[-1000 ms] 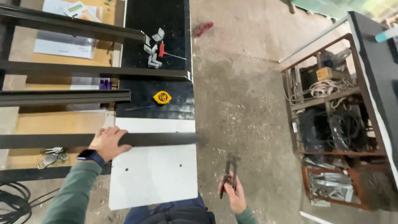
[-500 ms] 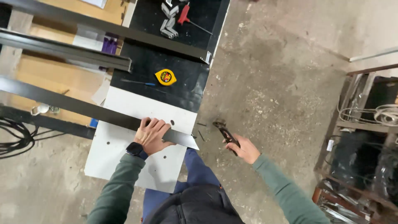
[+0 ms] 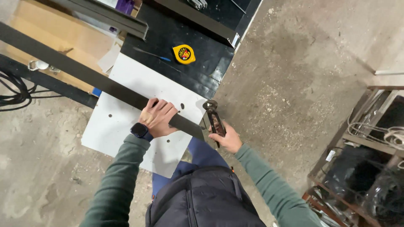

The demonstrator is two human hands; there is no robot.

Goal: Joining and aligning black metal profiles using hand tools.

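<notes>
My left hand [image 3: 158, 117] presses down on a long dark metal bar [image 3: 84, 75] that lies across a white board [image 3: 126, 113], close to the bar's near end. A dark smartwatch sits on that wrist. My right hand [image 3: 227, 138] grips the handles of rusty pincers [image 3: 213, 116], whose jaws point up beside the bar's end at the board's right edge. Both sleeves are green.
A yellow tape measure [image 3: 184, 54] and a blue pen [image 3: 153, 55] lie on the black bench top [image 3: 202, 67]. More dark metal bars [image 3: 109, 21] cross the bench above a tan wooden surface. Black cables [image 3: 12, 90] lie at the left. A rusty rack [image 3: 362, 164] with cables stands right.
The view has closed in on the bench. My right hand has brought the pincers up from near the floor to the bar's end. My left hand stays on the bar.
</notes>
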